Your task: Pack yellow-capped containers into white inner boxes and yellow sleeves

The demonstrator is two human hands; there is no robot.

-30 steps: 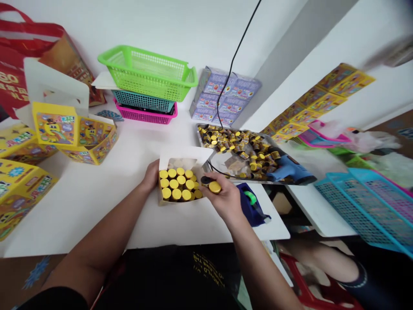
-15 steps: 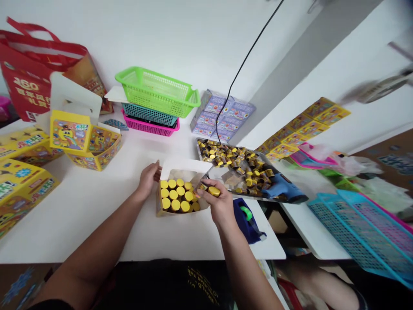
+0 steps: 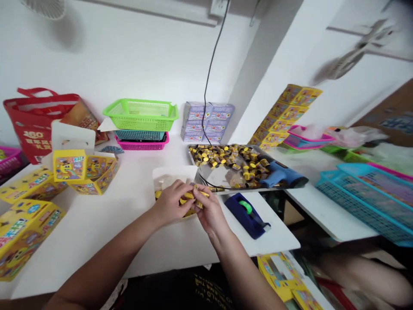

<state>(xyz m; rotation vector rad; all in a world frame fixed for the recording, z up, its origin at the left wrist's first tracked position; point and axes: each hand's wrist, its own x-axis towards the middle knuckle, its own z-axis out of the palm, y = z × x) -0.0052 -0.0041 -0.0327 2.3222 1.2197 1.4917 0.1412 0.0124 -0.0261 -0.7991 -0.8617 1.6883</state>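
Observation:
An open carton (image 3: 174, 173) stands on the table, its white lid flap raised at the back. Inside it are small yellow-capped jars (image 3: 158, 194), mostly covered by my hands. Over the carton's right side my two hands meet. My left hand (image 3: 172, 204) is closed, its fingertips pinching a yellow-capped jar (image 3: 188, 196). My right hand (image 3: 209, 212) is curled around at least one more jar (image 3: 202, 199). How many jars the fingers hold is hard to make out. Behind the carton, a metal tray (image 3: 219, 171) holds many loose jars of the same kind.
A blue heat-gun-like tool (image 3: 282, 174) lies across the tray's right end. Nearer stands a blue tape dispenser (image 3: 247, 219). Yellow printed boxes (image 3: 29, 234) are on the left. Stacked baskets (image 3: 142, 115) and purple boxes (image 3: 208, 121) stand by the wall. Someone's bare limb shows at lower right.
My left hand has moved right from the carton's left edge to join my right hand over the jars. The camera view has tilted up, showing more wall.

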